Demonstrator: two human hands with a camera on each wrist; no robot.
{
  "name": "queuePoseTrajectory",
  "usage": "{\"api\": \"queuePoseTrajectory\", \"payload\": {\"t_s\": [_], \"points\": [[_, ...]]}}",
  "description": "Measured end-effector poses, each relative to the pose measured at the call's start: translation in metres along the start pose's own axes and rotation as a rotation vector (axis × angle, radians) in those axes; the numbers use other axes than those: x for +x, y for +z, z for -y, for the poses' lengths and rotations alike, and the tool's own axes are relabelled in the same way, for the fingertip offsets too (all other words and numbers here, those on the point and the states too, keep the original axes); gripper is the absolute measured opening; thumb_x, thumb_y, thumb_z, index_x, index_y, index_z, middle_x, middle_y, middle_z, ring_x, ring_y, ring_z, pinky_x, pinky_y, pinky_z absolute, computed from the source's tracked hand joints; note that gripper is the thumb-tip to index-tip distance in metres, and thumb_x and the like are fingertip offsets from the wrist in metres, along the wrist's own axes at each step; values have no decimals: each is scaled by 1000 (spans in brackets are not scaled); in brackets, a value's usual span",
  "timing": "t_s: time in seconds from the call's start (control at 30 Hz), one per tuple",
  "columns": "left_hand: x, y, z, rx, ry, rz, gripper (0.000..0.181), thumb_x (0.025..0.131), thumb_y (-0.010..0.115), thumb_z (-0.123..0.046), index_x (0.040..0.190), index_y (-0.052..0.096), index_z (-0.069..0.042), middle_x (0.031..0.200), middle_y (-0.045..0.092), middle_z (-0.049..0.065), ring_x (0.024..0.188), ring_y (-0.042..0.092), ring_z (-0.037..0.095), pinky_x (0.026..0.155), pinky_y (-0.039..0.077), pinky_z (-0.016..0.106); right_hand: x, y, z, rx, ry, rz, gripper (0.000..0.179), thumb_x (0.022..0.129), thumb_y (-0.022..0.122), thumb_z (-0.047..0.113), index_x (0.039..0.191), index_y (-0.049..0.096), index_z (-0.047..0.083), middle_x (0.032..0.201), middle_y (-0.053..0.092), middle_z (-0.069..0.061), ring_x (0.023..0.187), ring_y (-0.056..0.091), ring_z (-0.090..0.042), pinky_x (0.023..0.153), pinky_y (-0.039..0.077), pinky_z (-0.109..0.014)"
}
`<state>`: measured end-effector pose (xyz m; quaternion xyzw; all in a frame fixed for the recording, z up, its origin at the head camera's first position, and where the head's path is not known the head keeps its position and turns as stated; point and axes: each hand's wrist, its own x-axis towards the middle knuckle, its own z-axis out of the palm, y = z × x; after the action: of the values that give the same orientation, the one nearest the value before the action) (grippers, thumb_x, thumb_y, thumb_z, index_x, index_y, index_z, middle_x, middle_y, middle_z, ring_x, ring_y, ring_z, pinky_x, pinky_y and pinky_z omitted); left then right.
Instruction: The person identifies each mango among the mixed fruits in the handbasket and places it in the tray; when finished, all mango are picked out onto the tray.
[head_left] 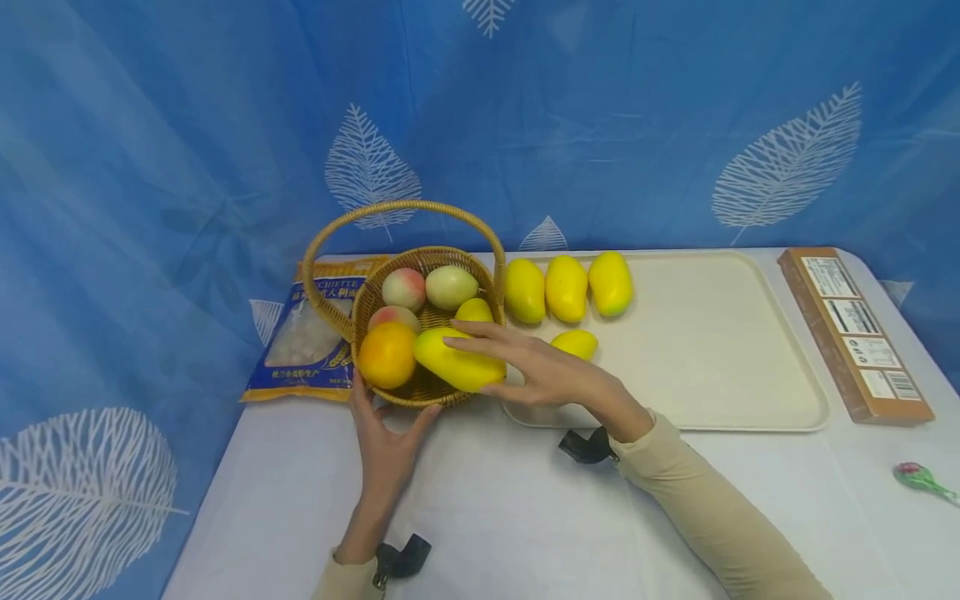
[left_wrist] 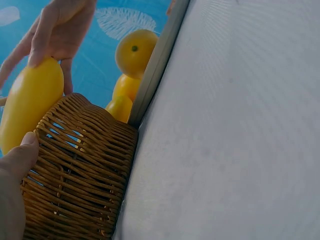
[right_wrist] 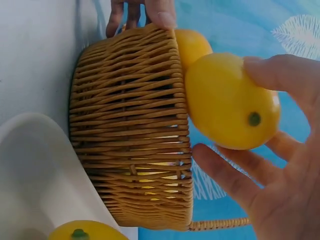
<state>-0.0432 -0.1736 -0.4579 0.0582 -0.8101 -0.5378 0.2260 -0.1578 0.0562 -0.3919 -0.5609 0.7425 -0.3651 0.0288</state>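
A round wicker basket [head_left: 444, 403] with a tall hoop handle stands left of centre. My left hand [head_left: 386, 450] grips its near side, the thumb lying on the rim in the left wrist view. Over the basket's near right edge, my right hand [head_left: 551, 371] holds a yellow mango [head_left: 460, 362] between thumb and fingers; the right wrist view shows the mango's [right_wrist: 230, 102] stem end. Inside the basket are an orange [head_left: 387, 356], a pink-tinged peach [head_left: 403, 289], a second peach partly hidden, a pale green fruit [head_left: 451, 287] and another yellow fruit [head_left: 474, 311].
A cream tray [head_left: 705, 342] lies right of the basket, with three mangoes [head_left: 567, 288] in a row and another yellow mango [head_left: 575, 343] nearer. A blue pasta bag [head_left: 303, 333] lies behind the basket's left side. At far right are a brown box [head_left: 855, 333] and a small green-handled object [head_left: 918, 477].
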Motion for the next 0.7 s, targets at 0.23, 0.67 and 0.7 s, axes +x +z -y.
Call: {"api": "queuePoseTrajectory", "payload": {"t_s": [0.23, 0.67, 0.7], "points": [[-2, -3, -21, -9, -21, 0, 111, 76, 81, -3, 156, 5, 0, 154, 18, 27, 138, 28, 42, 102, 33, 58, 0, -1, 0, -14, -9, -18, 54, 89, 70, 19, 141, 54, 19, 158, 32, -9, 144, 32, -23, 111, 40, -41], [-3, -2, -22, -18, -55, -4, 111, 76, 81, -3, 156, 5, -3, 154, 19, 25, 138, 29, 35, 103, 33, 56, -30, -60, 5, -4, 100, -340, 60, 74, 84, 6, 129, 63, 13, 150, 40, -9, 126, 51, -26, 80, 58, -29], [-3, -2, -23, -19, -54, -3, 111, 76, 81, -3, 157, 5, -3, 154, 19, 25, 138, 29, 36, 103, 33, 57, -33, -66, 4, -11, 104, -369, 61, 73, 84, 4, 129, 63, 11, 149, 41, -10, 125, 51, -27, 80, 58, -28]]}}
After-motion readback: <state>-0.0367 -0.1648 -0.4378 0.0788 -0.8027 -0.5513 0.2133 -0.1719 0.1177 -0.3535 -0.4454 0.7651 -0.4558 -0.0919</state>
